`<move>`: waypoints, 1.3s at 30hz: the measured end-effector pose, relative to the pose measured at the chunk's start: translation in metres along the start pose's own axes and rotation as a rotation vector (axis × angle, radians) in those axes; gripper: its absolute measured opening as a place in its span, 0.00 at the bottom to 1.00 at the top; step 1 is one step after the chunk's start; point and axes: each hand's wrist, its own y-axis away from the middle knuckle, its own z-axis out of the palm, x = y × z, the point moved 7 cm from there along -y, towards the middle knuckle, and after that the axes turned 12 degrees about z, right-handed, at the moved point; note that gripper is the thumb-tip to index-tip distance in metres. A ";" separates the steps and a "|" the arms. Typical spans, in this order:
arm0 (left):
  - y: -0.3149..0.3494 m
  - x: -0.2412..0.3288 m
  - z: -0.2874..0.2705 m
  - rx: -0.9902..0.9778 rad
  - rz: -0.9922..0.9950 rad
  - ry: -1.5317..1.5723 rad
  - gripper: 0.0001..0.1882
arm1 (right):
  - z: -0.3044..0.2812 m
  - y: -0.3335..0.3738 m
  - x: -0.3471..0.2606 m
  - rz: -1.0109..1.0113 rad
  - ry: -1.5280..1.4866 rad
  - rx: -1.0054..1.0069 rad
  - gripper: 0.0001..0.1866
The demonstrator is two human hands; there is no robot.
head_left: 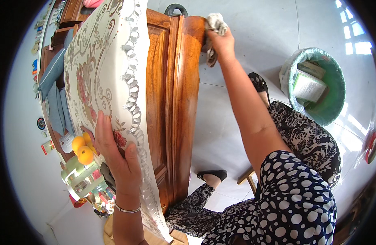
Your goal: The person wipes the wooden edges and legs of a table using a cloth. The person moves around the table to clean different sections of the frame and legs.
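Observation:
My right hand (223, 44) is closed on a crumpled pale cloth (216, 24) with dark patterning. It presses the cloth to the far end of a brown wooden table side (188, 69), at the corner, with part of the cloth hanging below the fingers. My left hand (116, 153) rests on the tabletop with its fingers stretched out and nothing in them. Under it lies a white tablecloth (102, 61) with red flowers and a scalloped lace edge, covering the top and ending above the panelled wooden side.
A lined green waste bin (339, 77) holding a white box (308, 87) stands on the grey tiled floor at right. Yellow-orange fruit (85, 154) and a clear glass vessel (75, 169) are left of my left hand. Near my legs is a wooden stool leg (249, 179).

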 end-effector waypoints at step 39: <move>0.009 -0.006 0.001 -0.008 -0.022 0.055 0.31 | -0.032 0.005 0.084 0.160 0.008 0.072 0.21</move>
